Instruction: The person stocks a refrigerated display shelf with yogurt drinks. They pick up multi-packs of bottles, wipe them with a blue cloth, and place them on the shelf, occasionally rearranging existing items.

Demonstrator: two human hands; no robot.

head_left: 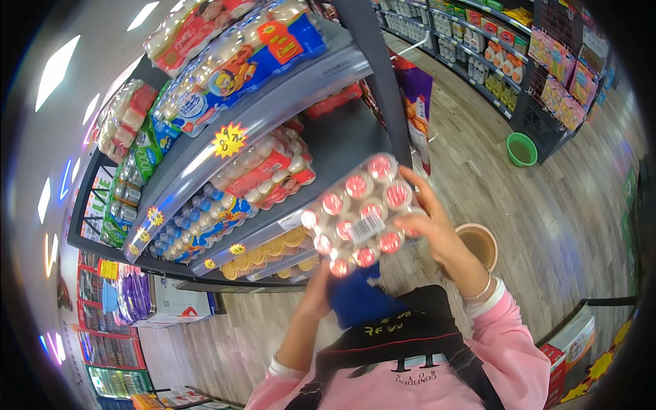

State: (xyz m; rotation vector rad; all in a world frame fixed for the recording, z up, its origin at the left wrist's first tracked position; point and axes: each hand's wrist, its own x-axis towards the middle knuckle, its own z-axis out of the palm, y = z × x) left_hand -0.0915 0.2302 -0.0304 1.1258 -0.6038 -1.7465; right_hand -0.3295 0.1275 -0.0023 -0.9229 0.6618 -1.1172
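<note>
A shrink-wrapped pack of small bottles [357,205] with red foil caps is held up in front of my chest, tilted, its caps and a barcode label facing me. My right hand [432,222] grips its right end, with the thumb across the top and the fingers along the far side. Low at the pack's near left corner is my left hand [316,290]; its fingers are mostly hidden behind the pack. Just beyond the pack, similar red-labelled bottle packs [270,167] sit on the middle shelf, beside blue-labelled bottle packs [201,222].
A grey shelf unit [342,65] with price bursts curves along the left, multipacks on its upper shelf. Yellow-lidded goods [266,256] fill a lower shelf. On the wood-look floor stand a tan bin [478,242] and a green basket [521,150]. Stocked shelves [471,55] line the far right.
</note>
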